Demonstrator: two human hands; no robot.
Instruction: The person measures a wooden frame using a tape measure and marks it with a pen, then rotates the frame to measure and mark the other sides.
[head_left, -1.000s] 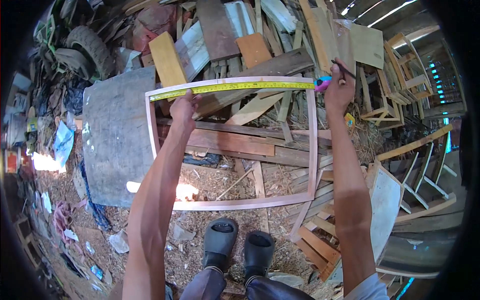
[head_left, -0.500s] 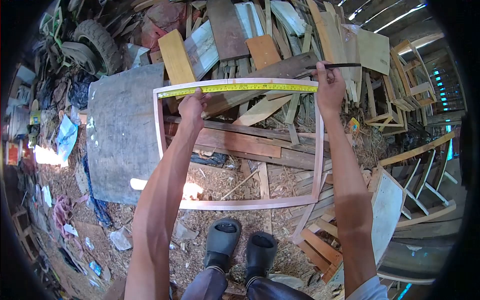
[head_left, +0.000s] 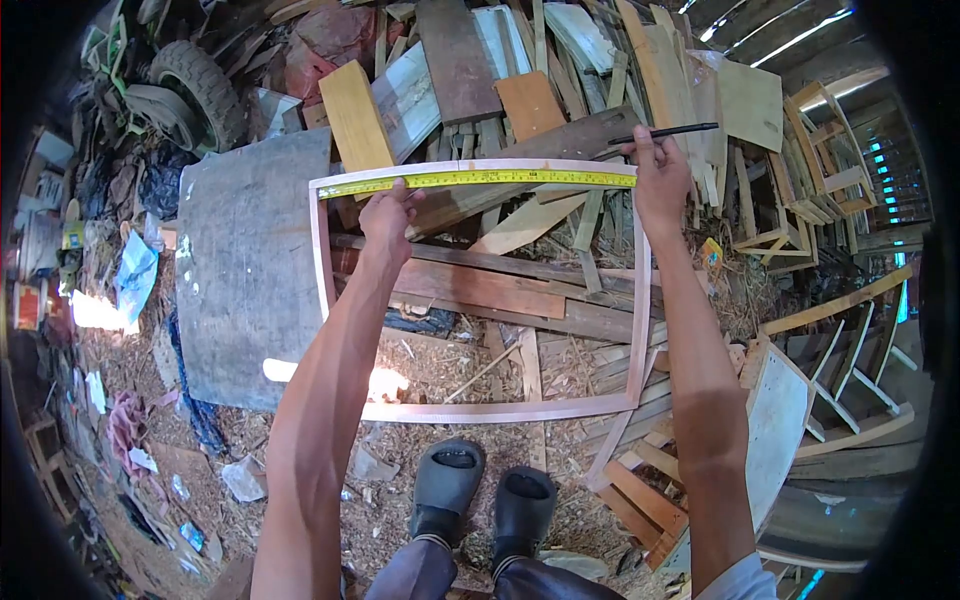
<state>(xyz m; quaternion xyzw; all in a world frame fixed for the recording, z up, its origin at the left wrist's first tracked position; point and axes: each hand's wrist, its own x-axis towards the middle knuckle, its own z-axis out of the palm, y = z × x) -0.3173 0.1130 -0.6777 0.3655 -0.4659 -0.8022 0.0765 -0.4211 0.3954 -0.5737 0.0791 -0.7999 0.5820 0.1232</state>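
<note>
A rectangular frame of thin pale wooden strips [head_left: 500, 412] is in front of me, its far strip running crosswise ahead of my hands. Along the inner side of that strip stretches a yellow tape measure blade [head_left: 500, 178]. My left hand [head_left: 385, 220] is closed, pinching the blade near its left part. At the far right corner, my right hand [head_left: 662, 190] grips a slim black pen [head_left: 685, 130] between thumb and fingers. That hand also lies against the corner and the blade's right end, and hides whatever is behind it.
Boards and offcuts [head_left: 450, 60] are heaped beyond the frame. A dark flat panel [head_left: 250, 270] lies to the left, near a motorcycle wheel [head_left: 200, 90]. Wooden chair-like frames [head_left: 830, 160] stand at the right. Wood shavings and litter cover the ground around my sandals [head_left: 447, 480].
Both hands, the tape blade and the frame keep almost the same places. The pen has tilted and shifted very slightly in my right hand, and the view has moved a little.
</note>
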